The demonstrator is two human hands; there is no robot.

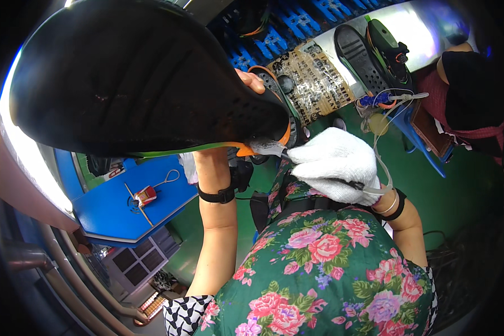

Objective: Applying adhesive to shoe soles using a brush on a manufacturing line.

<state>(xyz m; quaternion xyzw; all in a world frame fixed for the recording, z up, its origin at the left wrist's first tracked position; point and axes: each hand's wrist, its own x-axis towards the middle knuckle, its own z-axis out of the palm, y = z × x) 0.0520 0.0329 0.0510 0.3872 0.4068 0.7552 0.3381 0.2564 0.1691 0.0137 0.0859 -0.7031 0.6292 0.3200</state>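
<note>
A black clog-like shoe (151, 84) with an orange and green edge fills the upper left, its sole turned up close to the camera. My left hand (251, 82) holds it from behind and beneath; only some fingertips show past its far edge. My right hand (336, 165), in a white knitted glove, is closed around a slim tool. The tool's pale, translucent tip (267, 148) touches or nearly touches the orange rim at the shoe's narrow end. A clear tube runs by the glove. Partly hidden behind the held shoe is another dark shoe with an orange edge (274, 84).
Behind lies a tape-wrapped carton (311, 81) beside a blue-slatted conveyor (302, 22). Two black shoes (364, 59) rest on the metal ledge. Tubing (383, 101) hangs near a seated person (476, 95) at right. A blue table (123, 207) stands at left.
</note>
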